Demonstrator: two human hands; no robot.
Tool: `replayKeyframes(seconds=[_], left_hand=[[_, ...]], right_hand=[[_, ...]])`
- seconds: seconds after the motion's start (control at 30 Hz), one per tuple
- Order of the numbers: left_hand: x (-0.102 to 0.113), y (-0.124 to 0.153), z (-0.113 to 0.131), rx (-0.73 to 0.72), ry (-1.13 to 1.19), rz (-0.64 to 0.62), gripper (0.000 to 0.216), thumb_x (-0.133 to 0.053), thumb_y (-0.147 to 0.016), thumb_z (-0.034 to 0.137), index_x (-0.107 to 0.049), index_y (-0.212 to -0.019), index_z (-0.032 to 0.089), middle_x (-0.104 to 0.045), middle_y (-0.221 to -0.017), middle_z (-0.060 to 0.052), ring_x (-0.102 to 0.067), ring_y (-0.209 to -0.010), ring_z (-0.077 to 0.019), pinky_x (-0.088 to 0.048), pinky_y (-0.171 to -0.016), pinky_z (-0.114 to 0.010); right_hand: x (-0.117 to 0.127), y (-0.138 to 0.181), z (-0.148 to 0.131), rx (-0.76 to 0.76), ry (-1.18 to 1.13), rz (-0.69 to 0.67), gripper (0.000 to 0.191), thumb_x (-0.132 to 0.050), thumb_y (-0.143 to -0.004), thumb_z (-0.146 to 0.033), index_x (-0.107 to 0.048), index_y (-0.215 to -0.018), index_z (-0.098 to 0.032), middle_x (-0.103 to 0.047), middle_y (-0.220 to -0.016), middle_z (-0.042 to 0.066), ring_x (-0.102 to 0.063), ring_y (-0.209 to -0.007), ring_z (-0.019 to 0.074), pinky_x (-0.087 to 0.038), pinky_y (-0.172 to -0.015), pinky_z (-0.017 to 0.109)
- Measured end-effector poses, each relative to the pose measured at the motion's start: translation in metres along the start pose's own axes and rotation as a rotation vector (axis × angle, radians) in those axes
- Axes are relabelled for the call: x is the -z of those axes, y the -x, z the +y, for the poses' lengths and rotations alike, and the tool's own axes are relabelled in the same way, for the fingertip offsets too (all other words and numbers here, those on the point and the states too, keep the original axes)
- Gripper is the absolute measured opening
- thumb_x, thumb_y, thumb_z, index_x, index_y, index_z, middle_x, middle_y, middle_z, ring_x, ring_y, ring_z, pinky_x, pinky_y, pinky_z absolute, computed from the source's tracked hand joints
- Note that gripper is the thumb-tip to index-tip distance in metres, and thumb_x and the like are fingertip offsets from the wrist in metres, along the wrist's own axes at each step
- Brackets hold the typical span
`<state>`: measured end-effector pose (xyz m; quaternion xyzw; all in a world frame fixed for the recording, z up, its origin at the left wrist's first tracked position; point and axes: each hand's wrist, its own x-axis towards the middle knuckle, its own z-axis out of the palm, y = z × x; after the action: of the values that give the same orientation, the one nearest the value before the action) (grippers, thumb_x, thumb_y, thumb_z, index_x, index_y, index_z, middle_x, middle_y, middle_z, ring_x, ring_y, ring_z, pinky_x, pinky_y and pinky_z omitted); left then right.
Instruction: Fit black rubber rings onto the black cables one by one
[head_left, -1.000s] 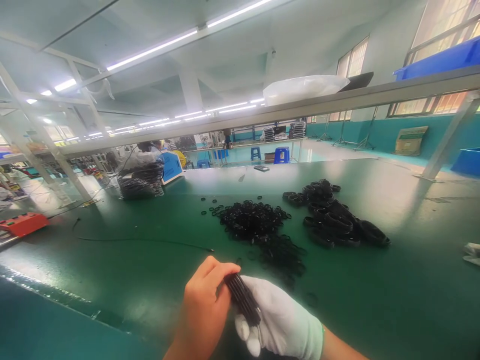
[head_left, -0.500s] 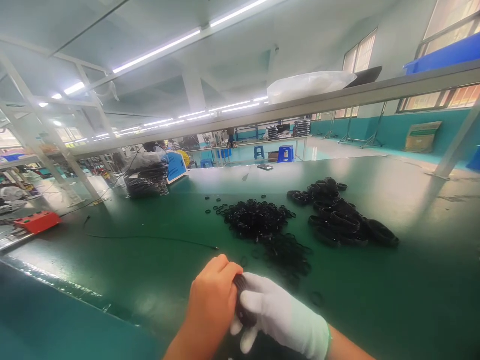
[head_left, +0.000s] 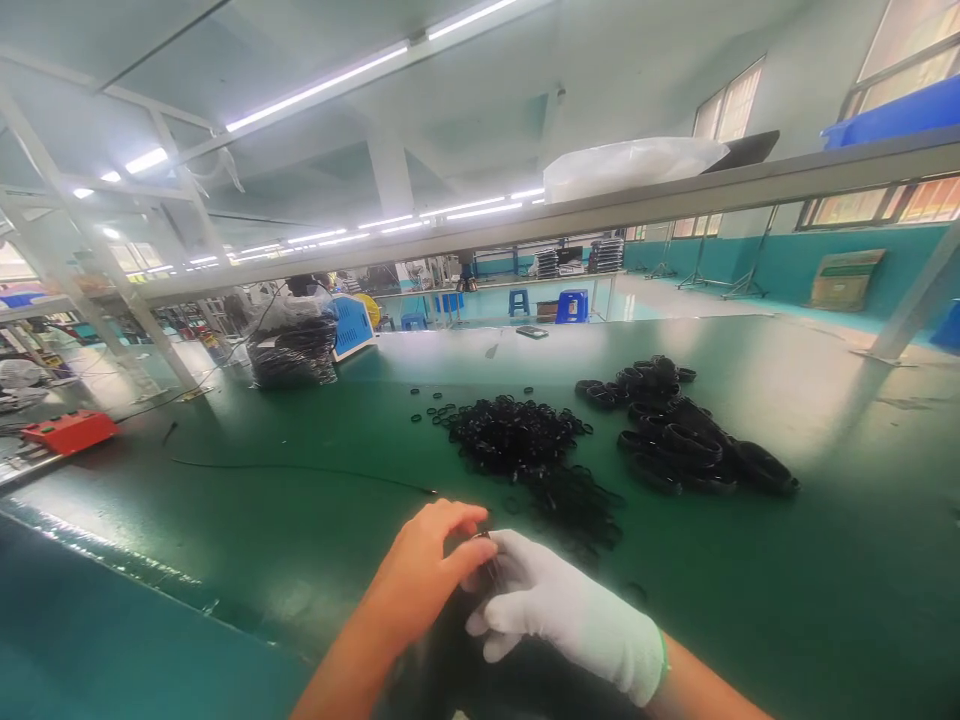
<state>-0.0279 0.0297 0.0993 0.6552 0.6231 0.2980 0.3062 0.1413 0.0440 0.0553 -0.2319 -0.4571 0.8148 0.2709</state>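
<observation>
My bare left hand [head_left: 429, 558] and my right hand [head_left: 559, 608], in a white glove with a green cuff edge, meet low in the middle of the view. Between them is a dark, blurred black piece [head_left: 492, 572], mostly hidden by fingers. The gloved fingers are curled round it. My left thumb and fingertips pinch at its upper end. Just beyond the hands lies a heap of small black rings [head_left: 517, 440], with thin black loops [head_left: 577, 505] spilling from its near side. Larger black bands [head_left: 686, 445] are piled to its right.
A thin black cable [head_left: 300, 467] runs across the green tabletop [head_left: 285, 540]. A red box [head_left: 71, 431] is at the left edge. Farther back are a wrapped black bundle [head_left: 292, 350], a blue case [head_left: 352, 327] and a phone-like slab [head_left: 532, 332]. An overhead rail [head_left: 465, 240] crosses the view.
My left hand has loosened from a close wrap and drawn slightly up, its thumb now apart from the fingers. The black piece shows less between the hands. My right hand stays nearly in place.
</observation>
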Motion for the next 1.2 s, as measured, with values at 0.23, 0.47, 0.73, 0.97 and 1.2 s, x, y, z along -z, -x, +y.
replayKeyframes(seconds=[0.23,0.47,0.73,0.97,1.2], left_hand=[[-0.028,0.019,-0.012,0.260,0.455,-0.046,0.015,-0.056,-0.075,0.032,-0.055,-0.075,0.016,-0.050,-0.062,0.004,-0.041,-0.053,-0.0093,-0.031,-0.049,-0.021],[-0.044,0.023,-0.020,0.196,0.748,-0.075,0.008,-0.059,-0.073,0.022,-0.054,-0.073,0.016,-0.052,-0.065,0.003,-0.044,-0.058,-0.0088,-0.037,-0.056,-0.020],[-0.026,0.014,-0.026,0.041,0.257,0.175,0.021,-0.055,-0.071,0.029,-0.059,-0.090,0.020,-0.062,-0.081,-0.001,-0.056,-0.068,-0.0167,-0.044,-0.063,-0.027],[-0.026,0.005,-0.021,-0.127,0.033,0.089,0.027,-0.046,-0.072,0.010,-0.065,-0.087,0.022,-0.063,-0.084,-0.001,-0.059,-0.074,-0.0173,-0.045,-0.069,-0.027],[-0.040,0.004,-0.034,-0.243,-0.056,0.285,0.034,-0.042,-0.072,0.004,-0.071,-0.079,0.020,-0.062,-0.070,0.000,-0.059,-0.065,-0.0136,-0.045,-0.059,-0.023]], right_hand=[[-0.002,-0.001,-0.001,0.040,0.005,-0.010,0.044,-0.072,-0.061,-0.019,-0.047,-0.097,-0.015,-0.055,-0.098,0.004,-0.059,-0.093,0.0210,-0.050,-0.076,0.035],[0.002,-0.006,0.004,0.040,0.067,-0.009,0.046,-0.077,-0.054,-0.018,-0.048,-0.089,-0.015,-0.057,-0.081,-0.001,-0.057,-0.075,0.0129,-0.047,-0.070,0.029],[0.009,-0.012,0.014,-0.036,-0.039,0.054,0.061,-0.082,-0.045,-0.017,-0.050,-0.097,-0.014,-0.058,-0.098,0.005,-0.062,-0.090,0.0232,-0.051,-0.074,0.038],[0.009,-0.013,0.015,0.019,-0.013,0.037,0.058,-0.079,-0.047,-0.008,-0.053,-0.098,-0.013,-0.059,-0.094,0.003,-0.062,-0.089,0.0226,-0.051,-0.078,0.039],[0.004,-0.006,0.017,0.025,-0.019,0.005,0.046,-0.070,-0.058,-0.007,-0.056,-0.102,-0.014,-0.060,-0.098,0.005,-0.062,-0.092,0.0240,-0.052,-0.079,0.040]])
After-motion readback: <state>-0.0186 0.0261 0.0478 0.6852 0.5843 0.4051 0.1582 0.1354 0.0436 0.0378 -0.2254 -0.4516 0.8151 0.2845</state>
